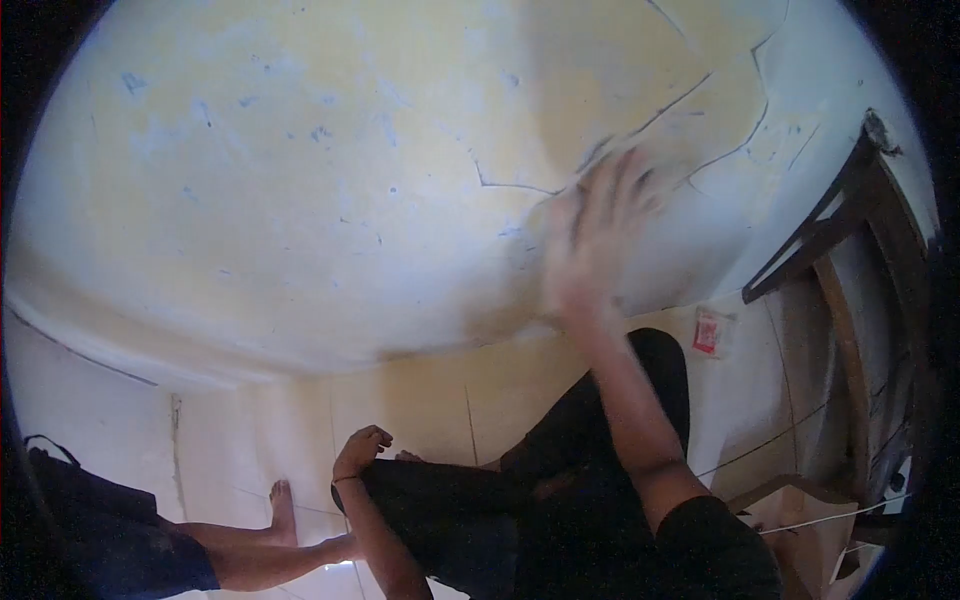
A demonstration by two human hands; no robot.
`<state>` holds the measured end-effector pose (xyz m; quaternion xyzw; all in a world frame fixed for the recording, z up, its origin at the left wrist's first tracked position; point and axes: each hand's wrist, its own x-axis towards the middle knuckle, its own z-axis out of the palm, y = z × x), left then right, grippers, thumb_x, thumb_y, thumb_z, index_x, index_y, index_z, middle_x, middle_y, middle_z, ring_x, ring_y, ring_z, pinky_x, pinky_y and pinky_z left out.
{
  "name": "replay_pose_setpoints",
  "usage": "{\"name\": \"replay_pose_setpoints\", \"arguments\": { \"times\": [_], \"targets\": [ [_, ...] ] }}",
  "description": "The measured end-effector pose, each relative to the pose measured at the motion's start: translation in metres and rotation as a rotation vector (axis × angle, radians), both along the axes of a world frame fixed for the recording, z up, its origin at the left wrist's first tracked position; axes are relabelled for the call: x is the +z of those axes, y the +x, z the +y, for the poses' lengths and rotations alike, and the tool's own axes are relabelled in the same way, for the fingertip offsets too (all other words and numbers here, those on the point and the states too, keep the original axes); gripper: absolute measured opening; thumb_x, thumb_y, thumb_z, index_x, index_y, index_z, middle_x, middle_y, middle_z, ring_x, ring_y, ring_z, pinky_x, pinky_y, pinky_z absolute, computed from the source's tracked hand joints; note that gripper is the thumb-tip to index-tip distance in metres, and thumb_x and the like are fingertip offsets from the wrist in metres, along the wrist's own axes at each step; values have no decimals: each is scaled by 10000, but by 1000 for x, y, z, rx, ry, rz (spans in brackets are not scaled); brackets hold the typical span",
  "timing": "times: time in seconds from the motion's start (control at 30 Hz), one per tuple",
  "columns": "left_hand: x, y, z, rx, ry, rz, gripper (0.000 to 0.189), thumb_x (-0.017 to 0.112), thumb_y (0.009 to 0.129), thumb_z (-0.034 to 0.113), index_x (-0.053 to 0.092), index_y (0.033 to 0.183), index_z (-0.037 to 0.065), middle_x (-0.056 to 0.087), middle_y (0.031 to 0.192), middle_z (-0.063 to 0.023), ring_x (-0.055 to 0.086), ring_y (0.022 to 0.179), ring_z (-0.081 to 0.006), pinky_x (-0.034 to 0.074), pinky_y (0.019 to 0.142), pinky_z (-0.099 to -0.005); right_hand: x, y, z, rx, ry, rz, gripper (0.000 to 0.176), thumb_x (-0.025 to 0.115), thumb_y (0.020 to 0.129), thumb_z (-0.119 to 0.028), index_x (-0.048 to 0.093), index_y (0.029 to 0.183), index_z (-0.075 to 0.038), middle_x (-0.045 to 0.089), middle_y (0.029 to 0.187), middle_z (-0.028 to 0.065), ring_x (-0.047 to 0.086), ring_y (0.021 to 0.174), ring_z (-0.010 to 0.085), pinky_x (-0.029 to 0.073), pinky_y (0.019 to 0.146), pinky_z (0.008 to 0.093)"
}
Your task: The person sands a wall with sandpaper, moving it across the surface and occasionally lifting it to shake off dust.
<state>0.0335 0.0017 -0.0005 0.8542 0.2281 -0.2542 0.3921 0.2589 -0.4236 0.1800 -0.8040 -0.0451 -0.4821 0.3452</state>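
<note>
My right hand (595,235) is raised against a pale, cracked wall (300,200) and is smeared by motion. Its fingers reach up over a crack, and something pale seems to lie under the fingertips, but I cannot make out what it is. My left hand (362,450) rests near my bent knee (420,485), fingers loosely bent, with nothing visible in it. Yellowish patches and small bluish-grey marks dot the wall. Several long jagged cracks (758,100) run to the right of my right hand.
Another person's legs (250,550) and dark shorts (110,530) are at lower left. A small red-and-white packet (708,332) lies on the tiled floor (420,395) by the wall. Dark wooden furniture (840,220) stands at right, with a cardboard box (800,520) and thin cord (840,517) below.
</note>
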Motion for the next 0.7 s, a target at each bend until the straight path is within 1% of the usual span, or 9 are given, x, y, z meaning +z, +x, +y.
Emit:
{"name": "replay_pose_setpoints", "arguments": {
  "times": [0.03, 0.07, 0.17, 0.27, 0.37, 0.47, 0.57, 0.67, 0.7],
  "targets": [
    [10, 7, -9, 29, -32, -3, 318, 449, 868, 188, 686, 956, -5, 699, 927, -122, 666, 843, -223, 535, 795, -337, -35, -13, 21, 38, -133, 98, 654, 455, 951, -413, 332, 1459, -21, 220, 1545, 232, 148, 1405, 505, 49, 1102, 669],
    [18, 11, -16, 57, -60, -5, 320, 447, 869, 191, 687, 954, -3, 703, 916, -120, 668, 833, -223, 535, 791, -337, -54, -19, 33, 75, -263, 197, 667, 454, 951, -415, 314, 1469, -21, 209, 1549, 236, 143, 1407, 506, 47, 1109, 658],
    [25, 12, -19, 65, -43, -14, 321, 440, 878, 188, 681, 971, -3, 703, 918, -125, 668, 838, -221, 535, 783, -343, -35, -24, 30, 67, -326, 236, 696, 474, 948, -401, 279, 1474, 12, 201, 1540, 267, 141, 1410, 507, 103, 1112, 632],
    [-8, -6, 8, -110, 39, -41, 321, 440, 882, 179, 668, 990, -19, 691, 950, -140, 663, 864, -225, 534, 788, -350, 18, -2, -5, 26, 112, -52, 687, 480, 940, -412, 311, 1460, 3, 233, 1528, 264, 160, 1397, 519, 91, 1093, 667],
    [9, 2, -7, -42, 45, 14, 321, 435, 886, 178, 672, 991, -11, 692, 950, -137, 666, 871, -227, 535, 792, -353, -9, -9, 14, 17, 4, 117, 674, 469, 949, -405, 302, 1471, -13, 228, 1536, 251, 141, 1406, 511, 80, 1105, 649],
    [22, 12, -17, 46, -69, -13, 330, 426, 884, 181, 681, 973, -8, 699, 921, -132, 669, 855, -228, 537, 798, -351, -68, -30, 42, 157, -329, 213, 684, 473, 945, -393, 285, 1480, -10, 221, 1540, 248, 139, 1410, 504, 67, 1120, 624],
    [30, 4, -23, 21, -25, -67, 331, 418, 886, 169, 677, 973, -18, 697, 916, -136, 668, 863, -231, 539, 804, -358, -2, -18, 19, 97, -62, 79, 680, 487, 934, -388, 308, 1467, -5, 232, 1535, 251, 158, 1396, 523, 75, 1104, 653],
    [-5, -4, 5, -143, 78, -12, 328, 417, 887, 161, 664, 967, -39, 691, 925, -152, 664, 874, -234, 537, 810, -362, 20, 5, -2, -77, 49, -49, 691, 499, 922, -395, 317, 1461, -4, 253, 1523, 252, 184, 1379, 537, 78, 1082, 684],
    [0, -1, 2, -116, 43, -2, 326, 418, 887, 163, 666, 967, -33, 693, 924, -148, 665, 869, -235, 538, 807, -360, 4, -1, 7, -22, -57, 25, 689, 493, 927, -393, 309, 1465, -4, 244, 1528, 251, 178, 1384, 532, 80, 1089, 674]
  ]
}}
